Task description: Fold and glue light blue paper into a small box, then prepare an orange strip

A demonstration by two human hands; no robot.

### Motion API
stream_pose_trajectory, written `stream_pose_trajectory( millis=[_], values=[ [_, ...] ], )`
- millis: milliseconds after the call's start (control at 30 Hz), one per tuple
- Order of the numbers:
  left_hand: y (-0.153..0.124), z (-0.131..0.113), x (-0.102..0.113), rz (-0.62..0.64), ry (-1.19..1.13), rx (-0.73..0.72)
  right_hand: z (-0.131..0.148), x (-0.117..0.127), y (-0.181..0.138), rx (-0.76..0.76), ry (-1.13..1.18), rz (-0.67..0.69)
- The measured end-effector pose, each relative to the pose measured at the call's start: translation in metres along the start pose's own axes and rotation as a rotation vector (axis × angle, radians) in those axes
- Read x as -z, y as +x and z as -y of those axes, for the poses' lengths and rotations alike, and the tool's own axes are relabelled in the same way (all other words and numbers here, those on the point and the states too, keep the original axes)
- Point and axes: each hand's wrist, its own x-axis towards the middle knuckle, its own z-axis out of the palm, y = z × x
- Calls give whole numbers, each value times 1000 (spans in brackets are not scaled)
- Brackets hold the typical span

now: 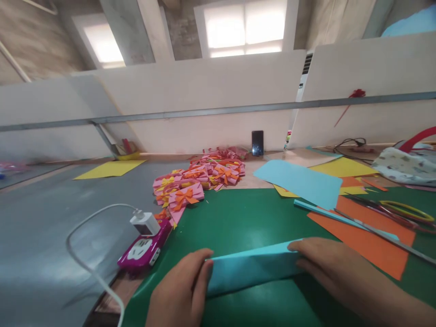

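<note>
A folded strip of light blue paper (252, 268) spans the space between my hands, just over the green mat (235, 218). My left hand (184, 286) pinches its left end between thumb and fingers. At the other end, my right hand (327, 263) grips the paper the same way. The strip's upper edge catches the light, while its front face is in shade. To the right lie an orange sheet (371, 240), a thin blue paper strip (316, 209) and a long metal ruler (384, 234). Scissors (391, 211) rest beyond them.
Pink paper pieces with orange and yellow bows (200, 177) are heaped at the back. A purple power strip (145, 250) with a white charger (145, 224) sits left. A phone (258, 143) leans on the partition. Blue sheets (303, 179) and yellow sheets (344, 167) lie back right.
</note>
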Motion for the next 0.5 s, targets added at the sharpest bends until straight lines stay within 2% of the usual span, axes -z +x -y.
stream_pose_trajectory(
  millis=[67, 167, 333, 500],
  values=[
    [9, -1, -1, 107, 40, 72, -4, 4, 13, -32, 31, 97],
    [18, -4, 0, 257, 93, 110, -6, 7, 27, -28, 2, 155],
    [23, -13, 6, 361, 106, 98, -6, 12, 35, 44, -33, 206],
    [30, -26, 14, 502, 99, 143, -3, 18, 37, 73, 59, 282]
  ],
)
